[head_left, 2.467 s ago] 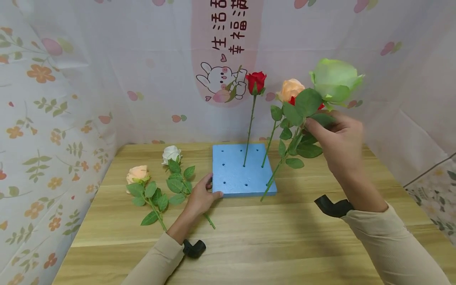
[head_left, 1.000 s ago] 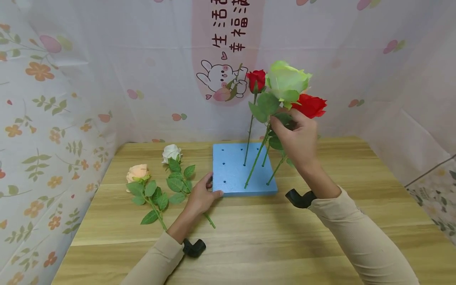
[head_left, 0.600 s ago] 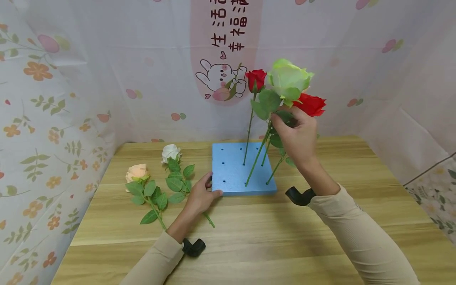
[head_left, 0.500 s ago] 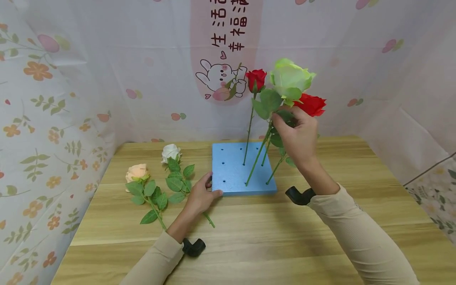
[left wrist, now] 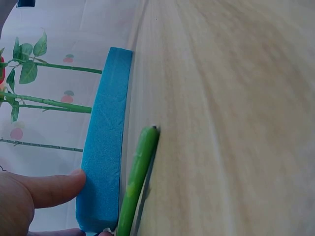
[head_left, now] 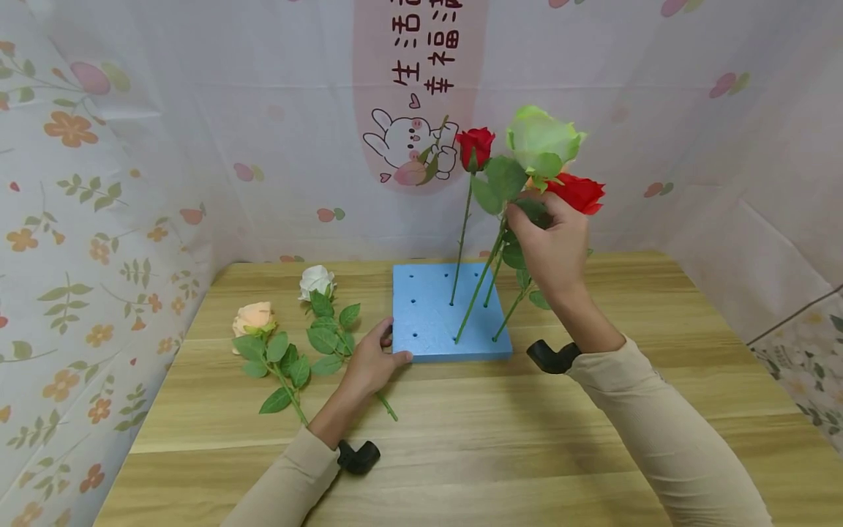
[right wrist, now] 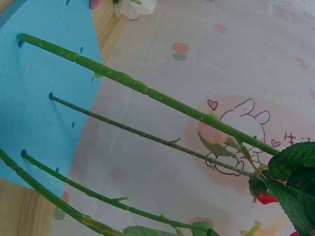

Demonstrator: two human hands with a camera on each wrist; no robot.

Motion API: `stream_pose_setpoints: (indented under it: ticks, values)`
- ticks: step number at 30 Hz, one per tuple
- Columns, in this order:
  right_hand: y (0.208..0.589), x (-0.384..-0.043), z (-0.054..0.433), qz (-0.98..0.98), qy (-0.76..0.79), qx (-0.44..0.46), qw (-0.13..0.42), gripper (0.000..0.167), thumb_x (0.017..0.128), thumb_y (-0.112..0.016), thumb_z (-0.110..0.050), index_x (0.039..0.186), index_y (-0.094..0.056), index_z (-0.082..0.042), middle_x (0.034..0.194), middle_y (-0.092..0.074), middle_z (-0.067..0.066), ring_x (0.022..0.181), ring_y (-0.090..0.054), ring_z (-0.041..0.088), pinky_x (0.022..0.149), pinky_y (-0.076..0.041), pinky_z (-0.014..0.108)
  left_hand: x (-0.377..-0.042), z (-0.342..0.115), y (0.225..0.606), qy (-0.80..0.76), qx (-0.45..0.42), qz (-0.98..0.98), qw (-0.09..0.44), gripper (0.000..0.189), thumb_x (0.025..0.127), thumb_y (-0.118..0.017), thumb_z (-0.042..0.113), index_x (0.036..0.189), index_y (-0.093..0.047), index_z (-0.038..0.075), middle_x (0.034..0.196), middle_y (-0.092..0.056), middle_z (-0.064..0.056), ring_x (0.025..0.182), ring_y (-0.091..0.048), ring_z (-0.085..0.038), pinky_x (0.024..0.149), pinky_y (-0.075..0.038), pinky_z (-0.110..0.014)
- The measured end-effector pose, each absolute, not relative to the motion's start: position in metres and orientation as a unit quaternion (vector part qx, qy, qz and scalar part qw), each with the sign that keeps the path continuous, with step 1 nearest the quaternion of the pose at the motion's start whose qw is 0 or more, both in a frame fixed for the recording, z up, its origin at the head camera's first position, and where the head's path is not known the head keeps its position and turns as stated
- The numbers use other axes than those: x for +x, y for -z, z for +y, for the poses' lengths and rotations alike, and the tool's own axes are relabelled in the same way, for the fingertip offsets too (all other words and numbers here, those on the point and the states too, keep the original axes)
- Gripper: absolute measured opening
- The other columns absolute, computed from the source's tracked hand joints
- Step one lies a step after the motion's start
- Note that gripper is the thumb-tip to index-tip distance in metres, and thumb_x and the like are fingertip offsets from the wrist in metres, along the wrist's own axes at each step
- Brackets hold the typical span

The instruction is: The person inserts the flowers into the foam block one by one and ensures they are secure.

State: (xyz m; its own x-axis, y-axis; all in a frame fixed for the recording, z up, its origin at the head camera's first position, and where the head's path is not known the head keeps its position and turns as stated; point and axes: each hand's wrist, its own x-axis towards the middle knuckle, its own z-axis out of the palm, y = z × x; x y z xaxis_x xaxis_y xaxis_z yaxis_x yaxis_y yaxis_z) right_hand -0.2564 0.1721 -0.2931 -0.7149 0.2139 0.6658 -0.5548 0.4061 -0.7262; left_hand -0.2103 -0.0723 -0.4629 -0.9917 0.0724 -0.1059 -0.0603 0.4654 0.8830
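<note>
My right hand (head_left: 556,245) pinches a pale green rose (head_left: 543,143) by its stem, just under the bloom. The stem slants down to the front middle hole of a blue foam board (head_left: 431,318); in the right wrist view its stem end (right wrist: 20,36) is right at that hole's edge. My left hand (head_left: 372,364) grips the board's front left corner, thumb (left wrist: 56,189) against the front side. A red rose (head_left: 476,148) stands in the centre hole. Another red rose (head_left: 579,192) leans right from the front right hole. A peach rose behind my right hand is mostly hidden.
On the wooden table (head_left: 461,454) left of the board lie a white rose (head_left: 317,283) and a peach rose (head_left: 254,319). The white rose's stem (left wrist: 138,182) passes close by my left hand. A patterned curtain (head_left: 283,161) stands behind the table.
My right hand has carried the green rose left from beyond the board's right edge, bringing its stem end to the front middle hole. Lately it shifts only slightly. My left hand stays put.
</note>
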Motion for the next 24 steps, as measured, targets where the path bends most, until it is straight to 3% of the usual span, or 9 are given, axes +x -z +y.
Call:
stream_pose_setpoints:
  ticks: [17,24]
  values:
    - [0.2946,-0.2593,0.1785,-0.75,-0.542,0.097,0.366,0.017,0.087,-0.069,-0.017,0.09,-0.076,-0.002,0.079,-0.069,-0.007,0.066,-0.065,0.009,0.064,-0.053,0.018,-0.2115,-0.0717,0.4642,-0.52,0.001,0.852,0.067,0.075,0.086,-0.074,0.015,0.15,-0.037,0.008,0.131,-0.056,-0.022,0.121,-0.052,-0.033,0.093,-0.046,-0.048]
    - [0.2965,-0.2566,0.1753,-0.77,-0.532,0.117,0.331,0.018,0.088,-0.069,-0.02,0.092,-0.076,-0.004,0.081,-0.069,-0.005,0.072,-0.064,0.013,0.066,-0.053,0.021,-0.2115,-0.0715,0.4637,-0.517,0.004,0.853,0.066,0.075,0.086,-0.074,0.015,0.15,-0.037,0.007,0.131,-0.057,-0.022,0.121,-0.053,-0.033,0.092,-0.046,-0.047]
